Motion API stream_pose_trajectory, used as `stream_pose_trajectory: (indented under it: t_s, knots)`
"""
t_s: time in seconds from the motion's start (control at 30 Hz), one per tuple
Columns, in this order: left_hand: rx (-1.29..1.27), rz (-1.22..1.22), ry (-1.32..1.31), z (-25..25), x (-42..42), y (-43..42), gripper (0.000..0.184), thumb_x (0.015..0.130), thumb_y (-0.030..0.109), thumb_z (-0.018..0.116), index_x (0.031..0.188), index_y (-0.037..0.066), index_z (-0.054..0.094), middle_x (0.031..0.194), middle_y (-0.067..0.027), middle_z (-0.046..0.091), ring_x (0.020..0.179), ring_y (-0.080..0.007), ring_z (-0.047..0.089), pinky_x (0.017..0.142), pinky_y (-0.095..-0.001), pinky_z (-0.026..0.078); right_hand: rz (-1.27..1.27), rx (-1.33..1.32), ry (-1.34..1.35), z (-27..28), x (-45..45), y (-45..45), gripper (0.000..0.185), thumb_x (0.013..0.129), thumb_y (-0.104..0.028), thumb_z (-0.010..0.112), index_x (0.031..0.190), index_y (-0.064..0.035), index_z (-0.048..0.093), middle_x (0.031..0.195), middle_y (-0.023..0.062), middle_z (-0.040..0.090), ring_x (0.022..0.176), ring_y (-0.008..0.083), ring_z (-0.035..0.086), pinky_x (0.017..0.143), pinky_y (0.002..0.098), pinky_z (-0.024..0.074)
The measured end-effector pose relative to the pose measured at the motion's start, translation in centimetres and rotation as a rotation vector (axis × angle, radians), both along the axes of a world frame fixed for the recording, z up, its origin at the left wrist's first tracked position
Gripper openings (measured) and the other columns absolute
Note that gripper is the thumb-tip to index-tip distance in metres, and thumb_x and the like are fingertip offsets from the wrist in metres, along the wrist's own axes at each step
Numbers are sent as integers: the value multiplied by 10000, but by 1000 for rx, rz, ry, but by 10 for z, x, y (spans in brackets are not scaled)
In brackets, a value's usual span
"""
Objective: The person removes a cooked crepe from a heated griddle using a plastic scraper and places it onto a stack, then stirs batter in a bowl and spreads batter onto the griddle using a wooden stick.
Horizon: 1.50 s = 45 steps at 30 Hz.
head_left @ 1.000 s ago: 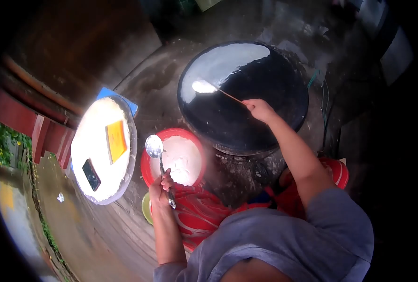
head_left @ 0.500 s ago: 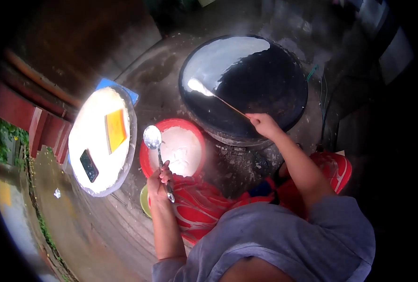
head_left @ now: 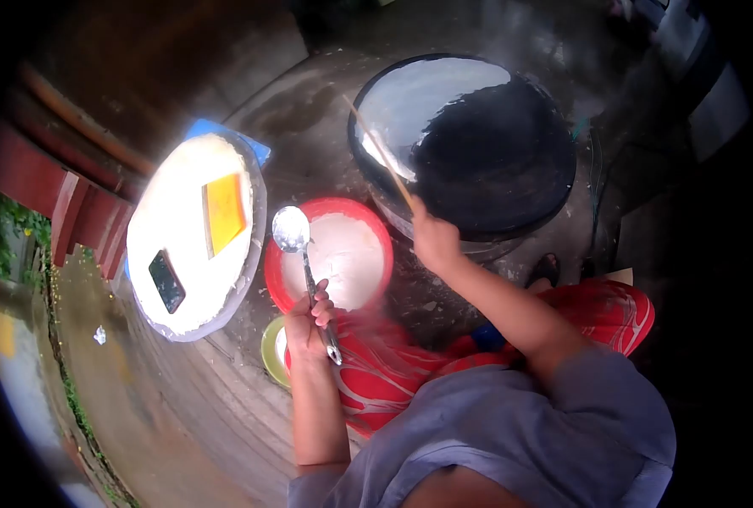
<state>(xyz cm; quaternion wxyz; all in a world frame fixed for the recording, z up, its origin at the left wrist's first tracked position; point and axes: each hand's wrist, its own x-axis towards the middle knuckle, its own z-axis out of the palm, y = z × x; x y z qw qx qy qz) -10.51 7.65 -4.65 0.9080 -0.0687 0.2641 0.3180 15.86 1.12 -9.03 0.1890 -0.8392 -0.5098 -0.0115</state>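
In my right hand (head_left: 435,235) is a thin wooden stick (head_left: 383,157), gripped at its lower end. It slants up and left over the left side of a round black griddle (head_left: 499,161). White batter (head_left: 427,95) coats the griddle's upper left, with a thicker bright streak beside the stick. My left hand (head_left: 310,324) is closed around the handle of a metal ladle (head_left: 291,229), its bowl raised and smeared white. The ladle's bowl is over the left rim of a red basin (head_left: 382,245) holding white batter. Whether the stick touches the griddle I cannot tell.
On the left, a round white-topped surface (head_left: 177,207) bears a yellow rectangular item (head_left: 224,215) and a phone (head_left: 166,280). Partly hidden by my left wrist is a green bowl (head_left: 272,354). Thin cords (head_left: 597,173) hang right of the griddle.
My right hand has moved left towards the griddle's near left edge, and the stick points more steeply upward. Batter reaches lower along the left rim. The left hand still holds the ladle; the view has shifted.
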Motion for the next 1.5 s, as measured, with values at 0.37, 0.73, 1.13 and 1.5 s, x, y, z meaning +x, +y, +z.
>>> stream_pose_trajectory:
  t_s: [0.37, 0.73, 1.13, 1.5]
  knots:
    - [35, 3, 11, 3, -14, -6, 307, 933, 111, 331, 1111, -119, 430, 783, -81, 475, 581, -115, 399, 452, -221, 347, -53, -247, 215, 29, -49, 0, 653, 831, -157, 436, 1387, 33, 154, 814, 182, 627, 635, 300, 634, 529, 400, 501]
    - [32, -7, 22, 3, -18, -5, 308, 914, 94, 377, 1125, -126, 420, 786, -83, 477, 561, -114, 396, 444, -220, 346, -157, -190, 406, 40, -74, -28, 692, 835, -161, 444, 1405, -10, 83, 947, 230, 590, 734, 348, 623, 621, 434, 505]
    - [69, -54, 40, -2, -27, -7, 298, 922, 100, 349, 1110, -117, 427, 791, -86, 483, 571, -116, 397, 455, -220, 344, -237, -193, 426, 35, -84, -46, 680, 807, -89, 435, 1394, 20, 109, 853, 206, 622, 669, 324, 629, 572, 419, 505]
    - [84, -49, 87, -6, -28, -7, 274, 913, 80, 352, 1093, -113, 424, 808, -95, 470, 573, -116, 393, 462, -226, 341, -255, -205, 466, 27, -85, -71, 741, 794, -83, 460, 1410, -14, 55, 856, 191, 621, 711, 325, 625, 620, 423, 495]
